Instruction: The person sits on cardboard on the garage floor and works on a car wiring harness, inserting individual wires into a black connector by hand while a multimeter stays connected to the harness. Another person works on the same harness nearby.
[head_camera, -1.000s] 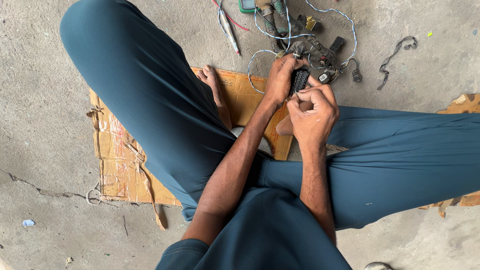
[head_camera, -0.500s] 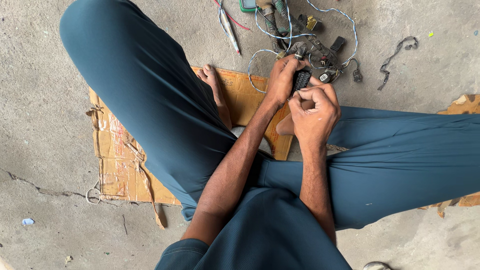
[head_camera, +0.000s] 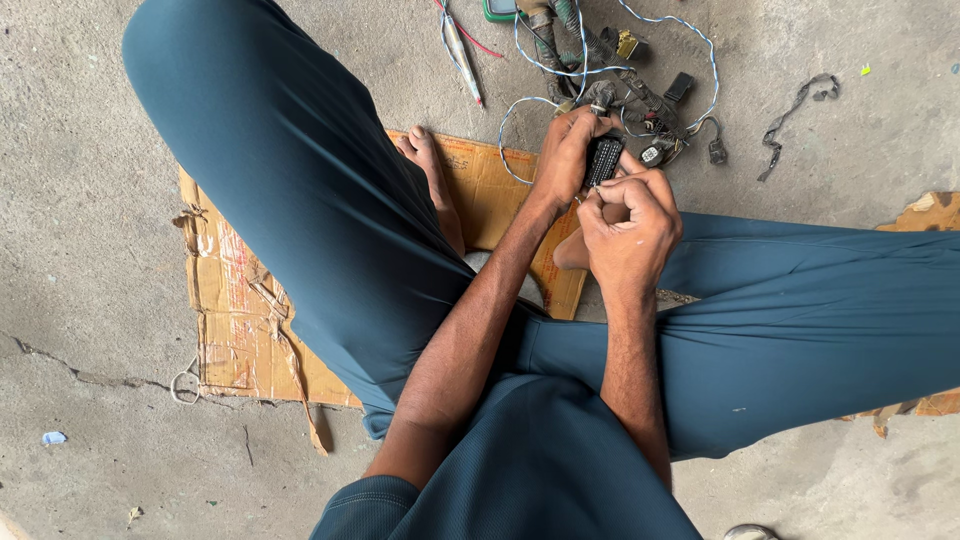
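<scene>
Both hands meet over a black connector (head_camera: 603, 160): left hand (head_camera: 566, 155) grips it, right hand (head_camera: 628, 222) pinched shut against it. Wire harness (head_camera: 620, 80) beyond lies untidied; progress unclear.

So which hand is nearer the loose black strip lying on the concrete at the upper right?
Right. The right hand is closed beside the black connector, nearer the black strip. The left hand grips the connector from its far side.

A cracked grey concrete floor (head_camera: 90, 150) carries everything. Directly on it lie a torn sheet of flattened cardboard (head_camera: 240, 330), a tangle of wiring harness with black connectors (head_camera: 640, 90), and a separate dark wire scrap (head_camera: 795, 115).
</scene>
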